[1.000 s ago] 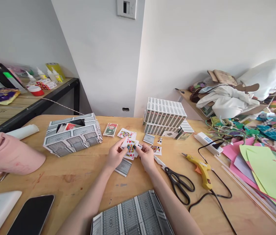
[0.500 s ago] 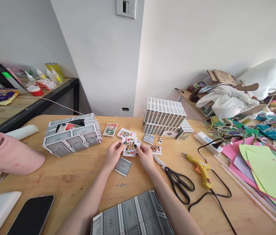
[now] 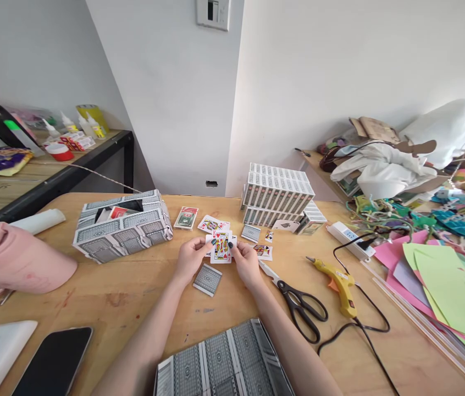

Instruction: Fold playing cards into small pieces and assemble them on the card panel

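A king card is pinched upright above the bench by both hands: left hand at its 9 o'clock edge, right hand at 3 o'clock, long axis toward 12.

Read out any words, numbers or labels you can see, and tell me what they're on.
"K": likely the corner mark on the face card held in both hands, barely legible.
Loose cards on the table: marks too small.
Stacked card boxes: print too small.
Glue bottles: labels blurred.
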Demonstrator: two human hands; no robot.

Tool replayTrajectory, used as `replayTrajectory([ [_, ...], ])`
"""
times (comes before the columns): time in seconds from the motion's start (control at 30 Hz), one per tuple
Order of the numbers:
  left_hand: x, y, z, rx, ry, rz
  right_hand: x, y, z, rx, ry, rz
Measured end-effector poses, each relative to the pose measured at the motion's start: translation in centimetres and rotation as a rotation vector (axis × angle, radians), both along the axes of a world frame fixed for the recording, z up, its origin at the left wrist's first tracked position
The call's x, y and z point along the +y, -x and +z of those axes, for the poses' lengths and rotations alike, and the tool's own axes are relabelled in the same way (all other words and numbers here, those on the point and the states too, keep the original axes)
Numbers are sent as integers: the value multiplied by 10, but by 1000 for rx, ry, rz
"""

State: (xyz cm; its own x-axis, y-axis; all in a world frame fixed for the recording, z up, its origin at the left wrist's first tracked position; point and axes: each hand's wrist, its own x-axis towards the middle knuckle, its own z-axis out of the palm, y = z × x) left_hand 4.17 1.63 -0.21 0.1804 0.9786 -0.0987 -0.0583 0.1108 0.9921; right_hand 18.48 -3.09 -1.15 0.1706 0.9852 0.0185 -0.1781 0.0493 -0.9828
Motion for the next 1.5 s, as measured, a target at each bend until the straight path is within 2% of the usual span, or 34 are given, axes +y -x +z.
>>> replayTrajectory([
  [0.23, 2, 3, -5, 24, -15, -56, 2, 0, -2, -14, 31, -5],
  [0.57, 0, 1, 0, 60, 4, -14, 4, -2, -7, 73, 43, 26],
  [1.5, 1, 4, -2, 122, -44, -25, 3, -1, 1, 117, 89, 24],
])
